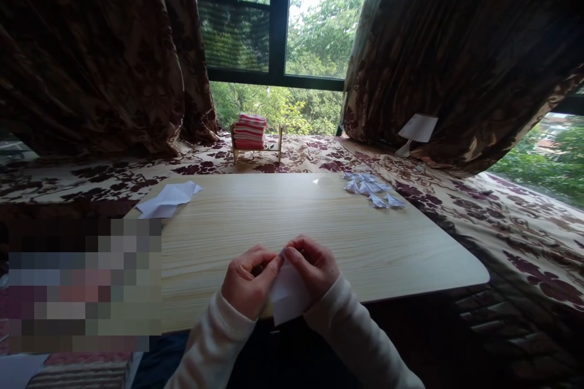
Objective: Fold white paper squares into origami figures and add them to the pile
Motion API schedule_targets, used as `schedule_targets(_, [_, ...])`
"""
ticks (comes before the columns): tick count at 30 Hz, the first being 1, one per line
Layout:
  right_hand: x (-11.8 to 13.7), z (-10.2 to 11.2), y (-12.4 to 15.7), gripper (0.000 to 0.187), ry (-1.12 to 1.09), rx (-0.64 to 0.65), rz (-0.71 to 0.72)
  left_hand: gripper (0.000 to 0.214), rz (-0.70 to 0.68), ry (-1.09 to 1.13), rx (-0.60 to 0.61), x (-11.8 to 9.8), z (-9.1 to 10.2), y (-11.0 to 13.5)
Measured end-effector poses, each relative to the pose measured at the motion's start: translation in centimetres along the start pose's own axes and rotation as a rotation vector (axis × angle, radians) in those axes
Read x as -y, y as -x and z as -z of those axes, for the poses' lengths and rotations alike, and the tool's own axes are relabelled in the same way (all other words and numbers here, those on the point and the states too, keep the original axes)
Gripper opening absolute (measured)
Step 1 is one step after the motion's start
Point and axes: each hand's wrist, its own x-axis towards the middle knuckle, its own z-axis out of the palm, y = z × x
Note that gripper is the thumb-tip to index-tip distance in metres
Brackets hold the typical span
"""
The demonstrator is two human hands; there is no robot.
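A small sheet of white paper (288,293) hangs between my two hands, just above the near edge of the wooden table (237,213). My left hand (250,279) pinches its upper edge between thumb and finger. Close beside it, my right hand (314,264) grips the same edge, its thumb pressed on the paper. The fingertips of both hands nearly meet at the top of the sheet. Several folded white paper pieces (367,185) lie grouped at the table's far right. White paper sheets (168,199) rest at the far left corner.
Behind the table, a small wooden rack (280,146) holds a stack of red-and-white striped cloths (250,130) on the floral-covered sill (310,152). A white lamp (417,129) stands at the right. Patterned curtains (91,55) frame the window. The lower left is pixelated.
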Motion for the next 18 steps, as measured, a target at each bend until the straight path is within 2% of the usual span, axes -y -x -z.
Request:
schedule_targets(3, [-0.1, 0.0, 0.0, 0.016, 0.003, -0.038, 0.01, 0.02, 0.014, -0.019, -0.002, 0.3, -0.3, 0.1])
schedule_targets(8, [-0.6, 0.8, -0.3, 0.025, -0.126, -0.231, -0.09, 0.024, -0.022, 0.008, -0.073, 0.7, -0.2, 0.4])
schedule_targets(10, [-0.7, 1.1, -0.5, 0.028, -0.142, -0.269, -0.112, 0.024, 0.002, 0.029, -0.098, 0.6, 0.2, 0.5])
schedule_targets(14, [-0.2, 1.3, -0.5, 0.026, -0.101, -0.084, -0.077, 0.02, 0.085, 0.08, -0.129, -0.2, 0.5, 0.3])
schedule_targets(16, [0.1, 1.1, -0.4, 0.023, -0.073, 0.002, -0.05, 0.016, 0.115, 0.102, -0.088, -0.4, 0.2, 0.0])
schedule_targets(18, [0.3, 1.0, -0.3, 0.02, -0.046, 0.034, -0.033, 0.016, 0.137, 0.102, -0.031, -0.4, -0.2, -0.1])
